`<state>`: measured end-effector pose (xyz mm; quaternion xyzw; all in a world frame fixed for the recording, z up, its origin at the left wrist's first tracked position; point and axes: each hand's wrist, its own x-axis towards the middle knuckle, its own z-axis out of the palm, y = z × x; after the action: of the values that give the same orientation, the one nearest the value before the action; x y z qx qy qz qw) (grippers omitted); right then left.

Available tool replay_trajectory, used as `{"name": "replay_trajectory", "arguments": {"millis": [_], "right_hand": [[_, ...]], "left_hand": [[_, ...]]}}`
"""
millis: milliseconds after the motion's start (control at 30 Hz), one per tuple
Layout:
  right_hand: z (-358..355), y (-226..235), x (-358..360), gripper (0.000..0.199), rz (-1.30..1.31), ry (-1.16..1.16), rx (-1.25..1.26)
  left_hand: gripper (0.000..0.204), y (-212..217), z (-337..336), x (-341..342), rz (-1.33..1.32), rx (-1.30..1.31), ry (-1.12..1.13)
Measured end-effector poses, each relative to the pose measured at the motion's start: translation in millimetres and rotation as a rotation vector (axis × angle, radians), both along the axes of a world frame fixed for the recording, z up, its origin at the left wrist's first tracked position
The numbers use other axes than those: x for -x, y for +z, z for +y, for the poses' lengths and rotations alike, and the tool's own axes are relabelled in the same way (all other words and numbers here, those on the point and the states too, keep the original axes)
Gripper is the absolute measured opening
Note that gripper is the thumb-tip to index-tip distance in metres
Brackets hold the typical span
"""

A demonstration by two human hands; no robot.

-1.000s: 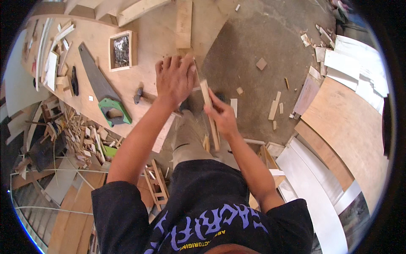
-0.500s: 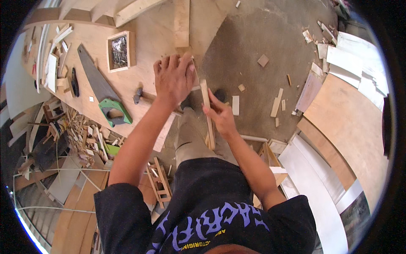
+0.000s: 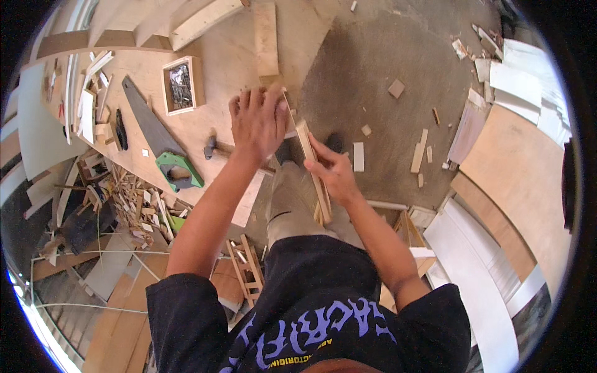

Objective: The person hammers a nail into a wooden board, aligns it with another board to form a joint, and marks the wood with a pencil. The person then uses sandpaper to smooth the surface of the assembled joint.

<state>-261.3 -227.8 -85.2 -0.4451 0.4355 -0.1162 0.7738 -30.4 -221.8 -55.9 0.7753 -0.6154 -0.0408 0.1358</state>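
Note:
My right hand [image 3: 336, 176] is closed around the side of a narrow wooden strip [image 3: 314, 171], with the thumb and fingers pressed along its right face. The strip runs lengthwise in front of my legs, its far end near the bench edge. My left hand [image 3: 257, 124] lies palm down at the bench edge, fingers stretched forward and slightly apart. A thin wooden edge shows beside its thumb; what lies under the palm is hidden. Left of that wrist is a hammer [image 3: 211, 148], its handle passing beneath my forearm. A handsaw with a green handle [image 3: 180, 172] lies farther left.
On the plywood bench [image 3: 214, 112] stand a small wooden box of nails [image 3: 181, 87] and a dark-handled tool [image 3: 121, 129]. A wooden beam [image 3: 266, 43] extends beyond my left hand. Offcuts [image 3: 146, 202] pile up at left; large panels [image 3: 510, 161] lean at right. Scraps dot the floor.
The whole view has shifted slightly, so the surroundings sit a little to the right and lower. Both hands keep nearly the same places, and my right hand still grips the wooden strip.

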Motion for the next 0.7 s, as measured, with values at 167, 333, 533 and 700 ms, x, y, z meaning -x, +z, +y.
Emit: {"name": "replay_trajectory", "arguments": {"millis": [167, 333, 533, 700], "right_hand": [[-8.0, -21.9, -6.1, 0.068, 0.051, 0.026, 0.025], [-2.8, -37.7, -5.8, 0.069, 0.044, 0.078, -0.082], [79.3, -8.4, -8.5, 0.065, 0.400, 0.109, -0.007], [72.1, -57.2, 8.6, 0.071, -0.064, -0.318, -0.423]], "left_hand": [[0.040, 0.9, -1.8, -2.4, -0.013, 0.003, -0.022], [0.041, 5.1, -0.9, -1.6, 0.018, -0.050, -0.008], [0.040, -2.6, 7.4, 2.3, 0.018, -0.025, 0.002], [0.039, -0.5, -0.4, -1.7, 0.041, -0.003, 0.008]]}}
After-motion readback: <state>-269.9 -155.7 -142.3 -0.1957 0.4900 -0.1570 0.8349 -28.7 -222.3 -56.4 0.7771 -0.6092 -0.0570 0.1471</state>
